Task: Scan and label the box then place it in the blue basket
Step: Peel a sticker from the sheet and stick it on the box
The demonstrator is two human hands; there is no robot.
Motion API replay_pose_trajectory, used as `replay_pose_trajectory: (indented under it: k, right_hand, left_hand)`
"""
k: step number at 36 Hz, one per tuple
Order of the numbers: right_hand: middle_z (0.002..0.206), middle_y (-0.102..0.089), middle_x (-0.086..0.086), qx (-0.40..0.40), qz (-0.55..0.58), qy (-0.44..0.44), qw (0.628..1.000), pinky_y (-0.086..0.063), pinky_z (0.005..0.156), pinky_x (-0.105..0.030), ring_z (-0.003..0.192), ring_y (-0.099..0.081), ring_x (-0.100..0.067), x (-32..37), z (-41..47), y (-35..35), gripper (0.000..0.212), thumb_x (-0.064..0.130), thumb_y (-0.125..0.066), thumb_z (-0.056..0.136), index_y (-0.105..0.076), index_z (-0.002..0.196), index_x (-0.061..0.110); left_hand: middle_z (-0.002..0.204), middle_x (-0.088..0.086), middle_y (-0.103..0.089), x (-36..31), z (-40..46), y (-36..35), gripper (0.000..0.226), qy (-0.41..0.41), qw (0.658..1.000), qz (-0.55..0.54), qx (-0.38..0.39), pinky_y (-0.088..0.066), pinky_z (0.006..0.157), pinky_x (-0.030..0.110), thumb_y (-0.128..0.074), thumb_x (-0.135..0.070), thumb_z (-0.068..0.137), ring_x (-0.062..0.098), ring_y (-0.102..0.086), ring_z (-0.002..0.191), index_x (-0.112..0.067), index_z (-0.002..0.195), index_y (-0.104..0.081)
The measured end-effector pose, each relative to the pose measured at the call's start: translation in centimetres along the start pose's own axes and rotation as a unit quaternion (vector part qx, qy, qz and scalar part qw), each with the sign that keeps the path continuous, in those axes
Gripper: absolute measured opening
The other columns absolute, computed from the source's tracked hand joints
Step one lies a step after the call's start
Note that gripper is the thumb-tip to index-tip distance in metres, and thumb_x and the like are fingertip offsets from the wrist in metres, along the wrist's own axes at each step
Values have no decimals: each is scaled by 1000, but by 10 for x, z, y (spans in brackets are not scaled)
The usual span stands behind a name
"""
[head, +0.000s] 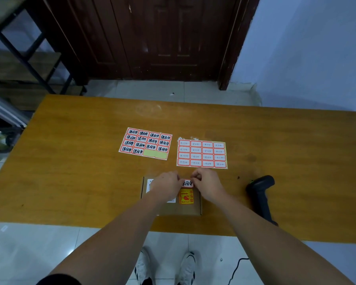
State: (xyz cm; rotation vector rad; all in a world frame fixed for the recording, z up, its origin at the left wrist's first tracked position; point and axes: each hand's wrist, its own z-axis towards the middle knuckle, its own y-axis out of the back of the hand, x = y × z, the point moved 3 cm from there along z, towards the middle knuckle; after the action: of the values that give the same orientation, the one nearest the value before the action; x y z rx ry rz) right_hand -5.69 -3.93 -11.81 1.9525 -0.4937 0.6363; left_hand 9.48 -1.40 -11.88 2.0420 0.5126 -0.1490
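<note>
A flat brown cardboard box (188, 209) lies near the front edge of the wooden table (80, 161). It carries a yellow and red fragile sticker (186, 196) and a white shipping label partly hidden under my left hand (167, 185). Both hands pinch a small red-bordered label (187, 183) with black writing, held flat against the box's far edge. My right hand (207, 182) grips its right end, my left hand its left end. The blue basket is not in view.
Two label sheets lie beyond the box: one with handwritten labels (146, 143) and one with printed labels (201, 154). A black handheld scanner (260, 194) lies on the table to the right, its cable hanging to the tiled floor. My shoes show below the table edge.
</note>
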Motion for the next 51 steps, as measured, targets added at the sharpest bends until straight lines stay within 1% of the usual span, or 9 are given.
replay_pose_trajectory:
  k: [6,15,19,23,28,32,38,44,51]
  right_hand:
    - [98,-71,-1,0,-33,7,999,-59,83,-37,93,-65,-16,0,4,-1,7,17,-63,100,-69,97,18]
    - [100,-72,-1,-1,-80,24,996,-59,83,-37,93,-64,-16,1,8,-5,8,20,-63,100,-71,99,19]
    - [99,-73,-4,0,-98,23,995,-59,82,-41,92,-65,-19,2,10,-4,11,20,-63,99,-73,98,17]
    - [91,-69,0,-7,-103,23,994,-57,77,-36,87,-62,-17,1,12,-4,7,21,-66,97,-72,95,18]
    - [95,-72,-4,-12,-96,16,995,-57,76,-35,86,-63,-18,1,11,-5,6,21,-68,96,-72,94,16]
    - [95,-71,-4,-9,-76,-7,997,-59,79,-39,89,-65,-20,-2,12,-5,7,22,-71,95,-71,95,15]
    - [89,-68,1,-25,-21,-38,999,-57,75,-32,87,-66,-17,-8,11,-3,11,24,-74,94,-64,89,22]
    - [86,-65,5,-15,-18,-54,998,-52,65,-29,81,-62,-12,-6,10,-8,26,46,-75,88,-60,90,24]
    - [88,-63,6,-19,-1,-98,995,-55,68,-32,84,-62,-15,-11,14,-12,42,58,-79,79,-60,93,24]
  left_hand:
    - [94,0,-69,-1,0,-1,29,-10,1000,21,-14,-60,75,35,-52,-50,102,18,-66,86,-24,106,-62]
    - [91,-1,-67,-3,3,-2,24,-22,998,57,4,-55,67,31,-48,-46,104,18,-64,82,-25,103,-57]
    - [93,1,-65,-5,5,-1,25,-21,997,67,12,-54,70,34,-46,-43,105,22,-64,86,-23,110,-59]
    - [91,0,-62,-7,6,-2,21,-12,997,72,16,-52,68,33,-46,-44,105,21,-62,85,-25,105,-55]
    - [99,2,-65,-8,9,-2,24,2,997,74,28,-57,79,37,-49,-42,105,22,-64,92,-24,114,-59]
    - [108,5,-68,-7,14,0,30,7,996,78,35,-55,79,36,-52,-45,103,23,-63,96,-20,118,-60]
    - [89,2,-65,5,21,5,38,47,997,44,36,-58,74,32,-63,-56,94,21,-70,88,-18,100,-61]
    - [101,3,-67,8,20,0,44,44,999,28,4,-51,68,30,-60,-59,95,20,-66,90,-19,113,-59]
    - [88,-3,-63,11,23,0,40,43,999,17,-12,-41,56,27,-63,-62,91,17,-62,80,-25,101,-55]
